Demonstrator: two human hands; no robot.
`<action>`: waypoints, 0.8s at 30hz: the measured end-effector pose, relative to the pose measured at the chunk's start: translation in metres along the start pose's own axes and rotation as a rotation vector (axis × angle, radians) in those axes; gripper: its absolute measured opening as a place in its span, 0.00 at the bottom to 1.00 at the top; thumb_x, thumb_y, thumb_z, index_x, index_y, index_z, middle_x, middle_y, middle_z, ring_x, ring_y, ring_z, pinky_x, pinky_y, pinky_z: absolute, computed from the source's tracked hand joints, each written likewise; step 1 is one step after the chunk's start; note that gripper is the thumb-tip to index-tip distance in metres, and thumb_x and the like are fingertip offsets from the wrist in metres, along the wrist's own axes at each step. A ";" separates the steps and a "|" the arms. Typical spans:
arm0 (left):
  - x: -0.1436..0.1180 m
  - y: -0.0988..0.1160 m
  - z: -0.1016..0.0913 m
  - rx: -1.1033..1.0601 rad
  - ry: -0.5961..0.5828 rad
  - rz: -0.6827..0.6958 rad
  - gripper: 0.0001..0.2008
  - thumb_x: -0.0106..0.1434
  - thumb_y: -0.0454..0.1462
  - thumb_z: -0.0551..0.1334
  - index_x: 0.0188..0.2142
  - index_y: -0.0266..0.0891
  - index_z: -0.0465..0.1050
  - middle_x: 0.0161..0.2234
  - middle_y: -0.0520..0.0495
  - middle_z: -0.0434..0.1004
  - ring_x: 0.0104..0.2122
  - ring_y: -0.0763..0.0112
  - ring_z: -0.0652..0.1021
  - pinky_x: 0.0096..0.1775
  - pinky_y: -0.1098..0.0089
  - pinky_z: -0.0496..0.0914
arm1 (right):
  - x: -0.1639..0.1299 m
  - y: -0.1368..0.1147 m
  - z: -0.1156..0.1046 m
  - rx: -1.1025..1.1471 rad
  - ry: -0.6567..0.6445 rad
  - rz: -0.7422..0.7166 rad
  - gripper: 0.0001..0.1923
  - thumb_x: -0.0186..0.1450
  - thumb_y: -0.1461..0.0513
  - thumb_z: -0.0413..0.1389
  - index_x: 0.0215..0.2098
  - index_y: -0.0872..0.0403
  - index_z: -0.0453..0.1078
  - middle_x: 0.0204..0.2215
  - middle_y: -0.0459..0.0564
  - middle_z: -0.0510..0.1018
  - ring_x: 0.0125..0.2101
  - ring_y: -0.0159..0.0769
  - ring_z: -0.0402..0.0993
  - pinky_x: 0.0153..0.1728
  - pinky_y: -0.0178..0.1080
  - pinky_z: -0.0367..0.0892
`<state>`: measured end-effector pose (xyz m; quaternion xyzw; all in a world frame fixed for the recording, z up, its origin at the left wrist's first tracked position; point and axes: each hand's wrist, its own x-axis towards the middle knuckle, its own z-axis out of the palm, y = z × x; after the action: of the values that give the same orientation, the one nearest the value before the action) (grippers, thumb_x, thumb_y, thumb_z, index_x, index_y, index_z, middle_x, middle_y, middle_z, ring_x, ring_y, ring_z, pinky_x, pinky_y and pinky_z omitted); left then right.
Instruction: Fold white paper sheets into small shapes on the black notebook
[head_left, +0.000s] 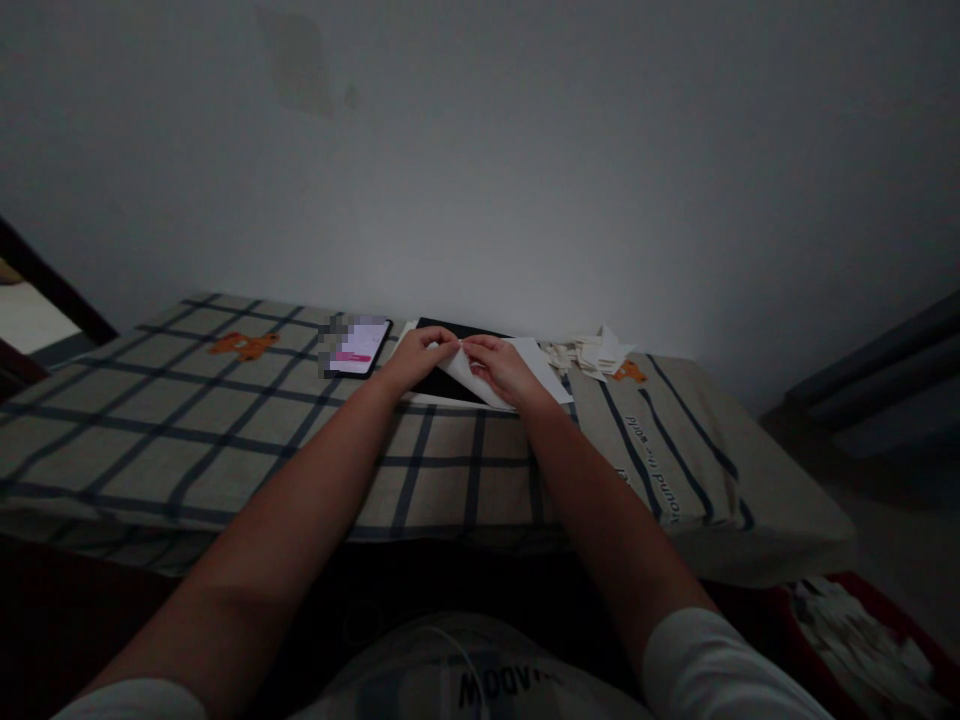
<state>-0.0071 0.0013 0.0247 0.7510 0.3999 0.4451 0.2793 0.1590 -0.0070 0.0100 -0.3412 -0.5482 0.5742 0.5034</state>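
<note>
Over black board point(442, 380) on checked bed point(225, 420), left hand point(416, 358) and right hand point(501, 366) both pinch white paper point(480, 378) (phone point(358, 346) beside); grip best kept at corners, crease aligned.

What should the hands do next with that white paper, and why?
Probably press the fold flat. Both the left hand and the right hand pinch the white paper at one raised edge over the black sheet, so the crease looks unfinished.
</note>
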 end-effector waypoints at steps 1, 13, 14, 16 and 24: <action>0.000 0.001 0.000 0.000 -0.002 0.002 0.12 0.55 0.44 0.58 0.29 0.37 0.74 0.30 0.49 0.75 0.33 0.67 0.73 0.40 0.67 0.66 | 0.000 0.000 0.000 -0.003 0.007 -0.005 0.13 0.51 0.56 0.60 0.33 0.54 0.70 0.31 0.46 0.73 0.31 0.28 0.66 0.30 0.32 0.62; -0.001 0.002 0.000 -0.013 -0.023 -0.011 0.14 0.55 0.45 0.58 0.30 0.36 0.75 0.30 0.48 0.76 0.32 0.67 0.73 0.38 0.68 0.66 | -0.001 -0.003 -0.001 0.007 -0.012 -0.001 0.15 0.51 0.56 0.61 0.35 0.54 0.71 0.33 0.47 0.74 0.32 0.29 0.67 0.32 0.32 0.62; -0.001 0.002 0.000 -0.011 -0.028 -0.014 0.14 0.55 0.45 0.58 0.31 0.36 0.75 0.30 0.48 0.76 0.32 0.67 0.73 0.37 0.68 0.66 | -0.001 -0.003 -0.001 0.007 -0.019 -0.004 0.15 0.50 0.56 0.61 0.34 0.54 0.71 0.32 0.47 0.74 0.32 0.29 0.67 0.32 0.32 0.62; -0.001 0.003 0.000 -0.004 -0.036 -0.022 0.15 0.55 0.45 0.58 0.31 0.36 0.75 0.30 0.48 0.76 0.31 0.68 0.73 0.37 0.69 0.66 | -0.002 -0.004 -0.002 0.004 -0.025 -0.011 0.14 0.50 0.57 0.61 0.32 0.55 0.71 0.31 0.46 0.74 0.30 0.28 0.66 0.31 0.32 0.61; -0.001 0.004 0.001 0.045 -0.003 -0.007 0.12 0.55 0.43 0.58 0.29 0.37 0.75 0.29 0.49 0.76 0.32 0.67 0.73 0.39 0.68 0.66 | 0.000 -0.003 -0.003 -0.140 -0.007 -0.099 0.12 0.52 0.56 0.59 0.30 0.55 0.71 0.26 0.43 0.71 0.26 0.26 0.64 0.29 0.32 0.61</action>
<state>-0.0051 -0.0017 0.0269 0.7563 0.4119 0.4340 0.2645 0.1629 -0.0065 0.0124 -0.3459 -0.6050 0.5101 0.5041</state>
